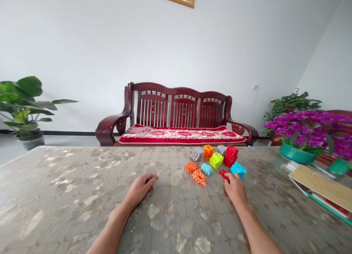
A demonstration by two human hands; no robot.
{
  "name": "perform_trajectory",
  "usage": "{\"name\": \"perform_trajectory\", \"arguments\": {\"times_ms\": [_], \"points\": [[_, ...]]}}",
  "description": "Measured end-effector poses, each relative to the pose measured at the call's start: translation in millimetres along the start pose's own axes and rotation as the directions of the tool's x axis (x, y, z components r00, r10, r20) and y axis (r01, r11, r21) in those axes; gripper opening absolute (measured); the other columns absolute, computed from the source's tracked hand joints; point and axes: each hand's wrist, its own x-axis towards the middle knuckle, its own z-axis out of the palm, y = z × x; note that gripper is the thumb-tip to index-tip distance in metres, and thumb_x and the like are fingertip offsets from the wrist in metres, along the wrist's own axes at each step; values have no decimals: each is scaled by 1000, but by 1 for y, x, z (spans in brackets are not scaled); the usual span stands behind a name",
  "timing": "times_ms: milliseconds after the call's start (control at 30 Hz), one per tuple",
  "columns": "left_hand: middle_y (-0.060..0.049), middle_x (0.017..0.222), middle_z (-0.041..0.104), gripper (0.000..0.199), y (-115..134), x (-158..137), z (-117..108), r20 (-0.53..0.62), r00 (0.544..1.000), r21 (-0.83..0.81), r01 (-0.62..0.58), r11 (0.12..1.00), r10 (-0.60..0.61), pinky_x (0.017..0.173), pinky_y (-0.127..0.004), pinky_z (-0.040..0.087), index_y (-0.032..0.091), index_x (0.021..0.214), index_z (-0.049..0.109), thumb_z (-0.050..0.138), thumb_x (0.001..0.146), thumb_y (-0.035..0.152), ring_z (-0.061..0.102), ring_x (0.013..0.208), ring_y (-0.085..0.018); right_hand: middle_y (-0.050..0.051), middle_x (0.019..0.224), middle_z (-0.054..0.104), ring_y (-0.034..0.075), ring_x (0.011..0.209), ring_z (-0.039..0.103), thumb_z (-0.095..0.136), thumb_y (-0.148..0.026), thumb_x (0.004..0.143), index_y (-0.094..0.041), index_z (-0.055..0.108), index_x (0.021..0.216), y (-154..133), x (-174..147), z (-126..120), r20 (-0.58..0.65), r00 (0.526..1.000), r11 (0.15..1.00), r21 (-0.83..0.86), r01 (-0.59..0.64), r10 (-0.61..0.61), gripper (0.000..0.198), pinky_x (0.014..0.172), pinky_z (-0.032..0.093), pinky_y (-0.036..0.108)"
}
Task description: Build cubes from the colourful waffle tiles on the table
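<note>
My right hand pinches a red toothed plastic building piece low over the table. My left hand rests on the tabletop with its fingers curled in, and nothing shows in it. Around the right hand lie stacks of similar pieces: a blue stack just right of it, a tall red stack behind, and a lime green stack. To its left are a light blue group, an orange group and another orange group. Farther back sit a grey stack, an orange stack and a second grey one.
The table has a patterned, shiny cover. At right stand purple flowers in a teal pot, with a brown folder in front. Beyond the table is a wooden bench; a potted plant stands at far left.
</note>
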Motion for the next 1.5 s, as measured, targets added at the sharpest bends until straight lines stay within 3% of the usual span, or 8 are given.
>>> {"name": "perform_trajectory", "arguments": {"times_ms": [333, 767, 900, 1033, 1300, 1400, 1500], "points": [[0, 63, 63, 44, 1, 0, 0, 4, 1000, 4, 4, 1000, -4, 62, -26, 41, 18, 96, 72, 43, 83, 50, 58, 63, -18, 9, 95, 63, 21, 91, 60, 47, -21, 87, -19, 71, 93, 7, 0, 7, -57, 988, 986, 74, 151, -147, 26, 87, 46, 32], [0, 63, 62, 42, 4, -1, -2, 4, 1000, 33, 3, 999, -3, 61, -26, 40, 18, 96, 71, 43, 84, 47, 58, 63, -18, 15, 114, 65, 25, 107, 60, 45, -20, 85, -15, 69, 108, 8, 5, 15, -72, 980, 976, 100, 194, -188, 34, 98, 46, 38], [1, 63, 61, 42, 4, -1, -1, 7, 1000, 36, 11, 999, -11, 62, -26, 40, 18, 97, 71, 43, 84, 47, 58, 63, -18, 13, 112, 67, 24, 103, 62, 43, -22, 87, -17, 70, 102, 2, 3, 2, -163, 968, 958, 182, 220, -191, 31, 95, 47, 38], [1, 62, 61, 43, 4, -1, -1, 3, 1000, 37, 9, 999, -9, 61, -25, 40, 17, 96, 71, 42, 84, 47, 58, 63, -17, 8, 98, 70, 20, 94, 65, 40, -21, 88, -21, 69, 93, -10, -6, -8, -210, 939, 881, 338, 332, -273, 30, 86, 50, 33], [1, 63, 63, 43, 2, 0, 0, 1, 1000, 41, -4, 999, 4, 62, -26, 42, 17, 97, 71, 41, 85, 46, 59, 63, -17, 2, 75, 66, 16, 74, 64, 44, -11, 79, -22, 62, 74, -38, -23, -17, -185, 881, 739, 485, 468, -436, 23, 71, 48, 26], [0, 66, 65, 41, 3, -1, -1, -20, 1000, 72, 2, 997, -1, 65, -26, 44, 18, 98, 71, 40, 86, 43, 61, 67, -18, 1, 69, 61, 15, 69, 61, 42, -9, 76, -22, 58, 68, -44, -27, -20, -156, 869, 736, 475, 483, -470, 23, 67, 44, 24], [-2, 86, 72, 36, 2, -1, -4, -125, 992, 165, 3, 986, 18, 82, -28, 47, 21, 98, 71, 41, 85, 35, 65, 86, -19, -1, 64, 58, 14, 63, 57, 41, -7, 74, -21, 54, 62, -49, -31, -20, -56, 860, 767, 424, 481, -508, 22, 63, 39, 23]]}}
